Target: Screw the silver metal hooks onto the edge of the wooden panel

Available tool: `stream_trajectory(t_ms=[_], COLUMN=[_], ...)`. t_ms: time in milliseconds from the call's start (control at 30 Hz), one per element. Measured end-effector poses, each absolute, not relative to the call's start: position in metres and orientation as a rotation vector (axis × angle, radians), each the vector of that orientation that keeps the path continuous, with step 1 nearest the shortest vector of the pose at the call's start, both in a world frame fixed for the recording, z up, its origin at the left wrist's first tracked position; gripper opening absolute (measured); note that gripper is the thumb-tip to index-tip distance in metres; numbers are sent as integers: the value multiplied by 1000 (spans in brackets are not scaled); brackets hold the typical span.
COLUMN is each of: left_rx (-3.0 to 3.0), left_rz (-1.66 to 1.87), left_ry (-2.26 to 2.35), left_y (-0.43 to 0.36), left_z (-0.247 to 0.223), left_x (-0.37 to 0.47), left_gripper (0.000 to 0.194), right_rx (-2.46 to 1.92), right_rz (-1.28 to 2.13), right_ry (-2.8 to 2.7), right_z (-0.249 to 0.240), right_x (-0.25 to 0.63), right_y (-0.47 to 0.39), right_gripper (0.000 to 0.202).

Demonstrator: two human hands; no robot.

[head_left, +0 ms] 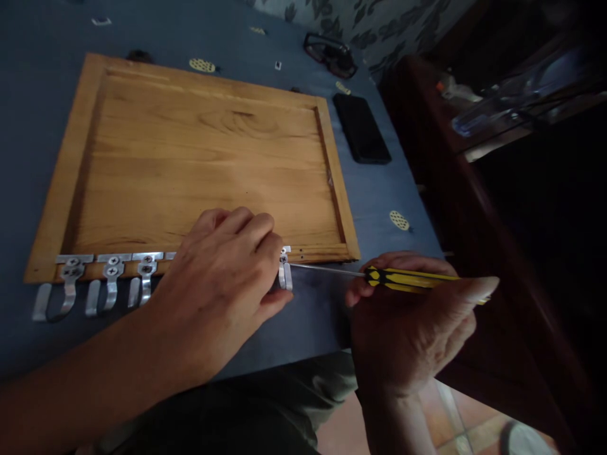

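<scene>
A framed wooden board (199, 145) lies on the blue table. Along its near edge sits a row of metal hooks, among them a silver hook (111, 278) fixed with cross-head screws. My left hand (227, 265) is closed around the rightmost metal hook (285, 273) at that edge, its fingers curled over the frame and partly covering the hook. My right hand (408, 322) grips a screwdriver (417, 280) by its yellow and black handle, thumb along the end. Its thin shaft points left, with the tip beside the rightmost hook; exact contact cannot be made out.
A black phone (361, 128) lies right of the board, and dark-framed glasses (331, 55) rest behind it. The blue table (374, 196) ends at the right beside dark wooden furniture (484, 208) holding clear plastic items. My legs are under the near edge.
</scene>
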State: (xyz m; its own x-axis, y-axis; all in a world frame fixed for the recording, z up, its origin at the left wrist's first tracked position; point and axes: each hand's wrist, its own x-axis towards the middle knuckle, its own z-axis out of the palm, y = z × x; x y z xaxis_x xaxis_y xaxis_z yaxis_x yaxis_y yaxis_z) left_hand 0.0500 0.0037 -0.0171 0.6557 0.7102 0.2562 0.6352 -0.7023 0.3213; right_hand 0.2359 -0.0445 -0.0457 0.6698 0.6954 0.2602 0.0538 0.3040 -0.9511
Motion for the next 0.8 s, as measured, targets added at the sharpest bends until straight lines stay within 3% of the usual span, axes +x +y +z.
stream_trajectory(t_ms=[800], left_rx=[2663], left_rz=[533], left_ry=[1104], left_y=[5], left_z=[-19], left_x=[49], left_gripper=[21], right_rx=[-1239], right_rz=[496], right_ry=[-767], right_z=[-45], right_x=[240], right_y=[-45], right_gripper=[46])
